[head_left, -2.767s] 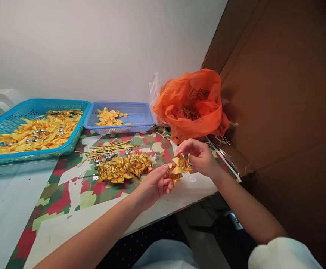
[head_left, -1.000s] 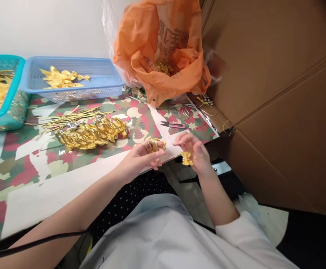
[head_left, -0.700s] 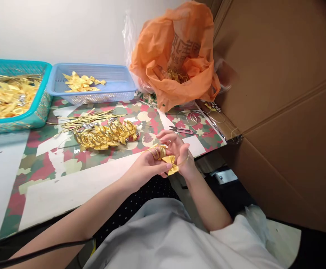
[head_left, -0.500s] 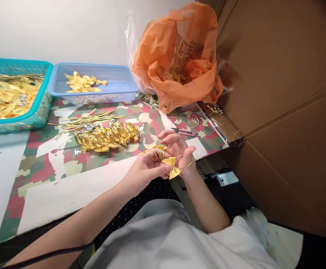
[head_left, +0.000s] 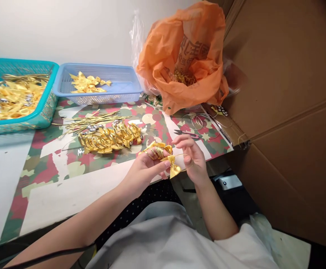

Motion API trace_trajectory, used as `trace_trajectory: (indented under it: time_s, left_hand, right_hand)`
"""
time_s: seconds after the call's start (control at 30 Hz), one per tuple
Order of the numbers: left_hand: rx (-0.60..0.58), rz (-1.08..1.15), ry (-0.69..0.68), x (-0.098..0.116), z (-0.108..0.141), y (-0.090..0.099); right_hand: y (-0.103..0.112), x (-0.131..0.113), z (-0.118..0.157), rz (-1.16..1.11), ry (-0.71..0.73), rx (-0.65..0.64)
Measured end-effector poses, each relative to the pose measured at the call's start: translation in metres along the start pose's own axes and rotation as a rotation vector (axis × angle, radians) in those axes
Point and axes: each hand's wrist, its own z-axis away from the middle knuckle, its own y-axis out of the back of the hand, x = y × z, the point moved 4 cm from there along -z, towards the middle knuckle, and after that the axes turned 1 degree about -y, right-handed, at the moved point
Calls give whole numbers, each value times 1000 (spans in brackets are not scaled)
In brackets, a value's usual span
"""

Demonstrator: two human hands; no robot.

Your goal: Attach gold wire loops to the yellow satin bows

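The left hand partly hides a yellow fabric bow; far left of it, a rectangular teal plastic basket is cut off.

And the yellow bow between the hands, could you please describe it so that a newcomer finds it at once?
From the orange bag at the back of the table, look down to the left hand. The yellow bow is at its thumb tip, toward the right hand. Unlike the ribbon bunched beside gold loops on that hand, it shows as a single bow.

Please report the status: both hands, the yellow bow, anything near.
Left hand, ringed with gold wire loops, pinching yellow bow. Right hand at the bow's wire, grip unclear. Snips on table beyond.
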Motion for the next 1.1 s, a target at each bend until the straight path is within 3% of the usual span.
trace_trajectory:
  time_s: [0.3,0.43,0.77,0.93,1.1]
  left_hand:
    - [64,-15,48,0,-5,3]
    - [60,-20,24,2,-5,3]
    - [123,-124,18,4,-2,6]
    - [87,-94,83,5,-4,6]
    - [0,-179,73,8,-9,3]
  right_hand:
    - [11,-11,6,105,59,87]
    - [8,-14,6,37,113,112]
    - [6,-11,5,-20,25,133]
    - [14,-14,2,183,-34,197]
    - [6,-15,-9,467,-41,53]
